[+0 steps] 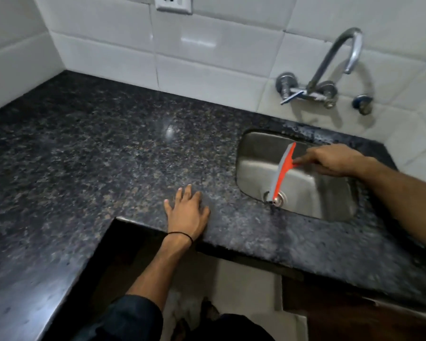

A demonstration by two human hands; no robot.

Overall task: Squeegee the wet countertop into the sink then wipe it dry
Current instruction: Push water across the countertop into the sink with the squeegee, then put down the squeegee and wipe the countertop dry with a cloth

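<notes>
Head view shows the right hand (335, 161) gripping the squeegee (282, 171) over the sink (330, 205), likely shedding water, while the left hand (187, 212) lies spread flat on the countertop (96, 148), seemingly for support.

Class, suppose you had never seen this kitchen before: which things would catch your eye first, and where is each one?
The bright orange squeegee stands out most, held by the right hand over the steel sink at the right. Next comes the left hand, spread flat on the dark speckled countertop near its front edge. Above the sink, a curved metal tap juts from the white tiled wall.
</notes>
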